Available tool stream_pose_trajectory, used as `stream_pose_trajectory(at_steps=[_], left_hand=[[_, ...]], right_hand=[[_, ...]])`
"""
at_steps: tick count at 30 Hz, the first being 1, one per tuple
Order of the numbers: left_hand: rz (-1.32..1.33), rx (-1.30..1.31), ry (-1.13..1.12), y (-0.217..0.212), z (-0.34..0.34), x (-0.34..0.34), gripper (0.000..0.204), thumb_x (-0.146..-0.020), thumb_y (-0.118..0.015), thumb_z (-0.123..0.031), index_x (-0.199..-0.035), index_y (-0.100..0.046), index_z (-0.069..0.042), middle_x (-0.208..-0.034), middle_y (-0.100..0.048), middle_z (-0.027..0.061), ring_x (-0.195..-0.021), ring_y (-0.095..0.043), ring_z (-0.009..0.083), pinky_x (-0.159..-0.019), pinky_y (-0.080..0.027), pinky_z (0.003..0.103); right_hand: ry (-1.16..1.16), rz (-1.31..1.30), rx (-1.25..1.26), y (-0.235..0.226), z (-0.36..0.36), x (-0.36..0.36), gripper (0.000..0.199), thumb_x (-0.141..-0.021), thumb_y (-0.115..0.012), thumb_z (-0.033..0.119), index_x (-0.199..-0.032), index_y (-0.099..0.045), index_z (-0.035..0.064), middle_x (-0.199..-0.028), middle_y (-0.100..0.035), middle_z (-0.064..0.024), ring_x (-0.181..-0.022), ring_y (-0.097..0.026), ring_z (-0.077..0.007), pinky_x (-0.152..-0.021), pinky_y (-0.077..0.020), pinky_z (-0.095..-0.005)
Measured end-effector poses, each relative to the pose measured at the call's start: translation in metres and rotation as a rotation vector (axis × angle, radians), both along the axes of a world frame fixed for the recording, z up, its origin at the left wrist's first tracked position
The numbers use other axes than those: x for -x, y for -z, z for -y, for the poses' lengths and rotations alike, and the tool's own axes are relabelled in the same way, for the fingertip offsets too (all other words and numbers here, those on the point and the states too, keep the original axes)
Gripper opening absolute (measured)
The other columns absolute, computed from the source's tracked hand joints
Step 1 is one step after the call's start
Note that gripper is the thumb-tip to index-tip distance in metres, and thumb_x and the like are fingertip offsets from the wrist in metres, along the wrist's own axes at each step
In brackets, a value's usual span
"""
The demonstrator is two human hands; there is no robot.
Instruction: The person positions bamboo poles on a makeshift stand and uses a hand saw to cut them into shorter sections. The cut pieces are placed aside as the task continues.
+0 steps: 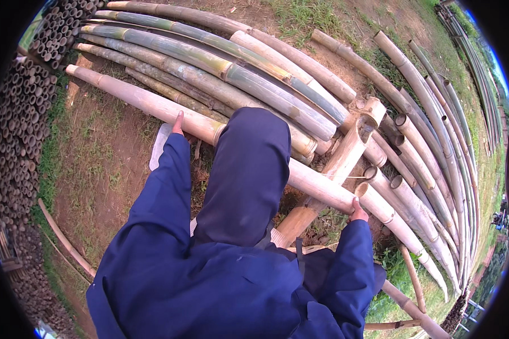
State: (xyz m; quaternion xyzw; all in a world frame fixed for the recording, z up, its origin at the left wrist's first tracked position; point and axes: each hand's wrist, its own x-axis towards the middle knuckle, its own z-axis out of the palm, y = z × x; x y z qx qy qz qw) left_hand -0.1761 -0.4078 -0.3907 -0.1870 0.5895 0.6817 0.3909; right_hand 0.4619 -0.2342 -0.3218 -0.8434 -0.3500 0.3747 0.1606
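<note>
A long pale bamboo pole [136, 101] runs across in front of me, from the upper left to the right of my body. My left hand [178, 123] grips its near side, thumb up along it and the other fingers hidden. At its right end, my right hand [357, 212] is closed round the pole, fingers partly hidden. My dark-clothed knee [249, 152] covers the middle of the pole. Under its right part, a thicker split bamboo beam [345, 155] slants across. Something whitish and translucent [160, 147] shows beside my left wrist.
Several green and grey bamboo poles [209, 59] lie side by side beyond the held one. More poles [424, 118] fan out to the right. Stacked cut bamboo pieces [17, 130] stand at the far left. A thin bamboo strip [65, 240] lies on the dirt.
</note>
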Motion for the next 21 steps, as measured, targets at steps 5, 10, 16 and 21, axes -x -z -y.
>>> stream_pose_trajectory(at_steps=[5, 10, 16, 21], left_hand=[[-0.03, 0.021, 0.034, -0.009, -0.044, 0.004, 0.063, -0.079, -0.082, -0.052, -0.127, -0.063, -0.017, -0.117, -0.068, 0.006, -0.105, -0.067, 0.0263, -0.092, -0.056, 0.046], [-0.01, -0.206, 0.0, -0.024, -0.063, 0.036, 0.056, -0.081, -0.079, -0.048, -0.123, -0.063, -0.015, -0.114, -0.069, 0.0081, -0.103, -0.07, 0.0296, -0.091, -0.058, 0.048], [0.022, -0.222, 0.047, -0.029, -0.095, 0.004, 0.053, -0.082, -0.078, -0.045, -0.122, -0.065, -0.013, -0.115, -0.07, 0.0098, -0.104, -0.07, 0.0312, -0.093, -0.059, 0.05], [-0.028, -0.067, 0.076, -0.041, -0.1, -0.009, 0.057, -0.079, -0.081, -0.046, -0.123, -0.066, -0.013, -0.114, -0.07, 0.0082, -0.098, -0.07, 0.0256, -0.085, -0.059, 0.043]], right_hand=[[0.127, -0.014, -0.291, 0.011, -0.021, -0.001, 0.068, -0.08, -0.083, 0.059, -0.1, -0.074, -0.0055, -0.077, -0.065, -0.0108, -0.05, -0.049, -0.0203, -0.046, -0.0393, -0.0343], [0.048, -0.371, -0.4, -0.067, -0.049, 0.026, 0.056, -0.087, -0.08, 0.052, -0.11, -0.074, 0.0017, -0.081, -0.067, -0.0054, -0.047, -0.042, -0.0109, -0.043, -0.0323, -0.0261], [0.034, -0.504, -0.501, -0.094, -0.064, -0.034, 0.046, -0.089, -0.081, 0.046, -0.11, -0.073, 0.0061, -0.083, -0.069, -0.002, -0.05, -0.051, -0.008, -0.042, -0.0313, -0.0236], [0.114, -0.641, -0.499, -0.096, -0.044, -0.044, 0.051, -0.094, -0.075, 0.045, -0.12, -0.068, 0.002, -0.1, -0.075, -0.0119, -0.062, -0.067, -0.0152, -0.041, -0.0403, -0.0267]])
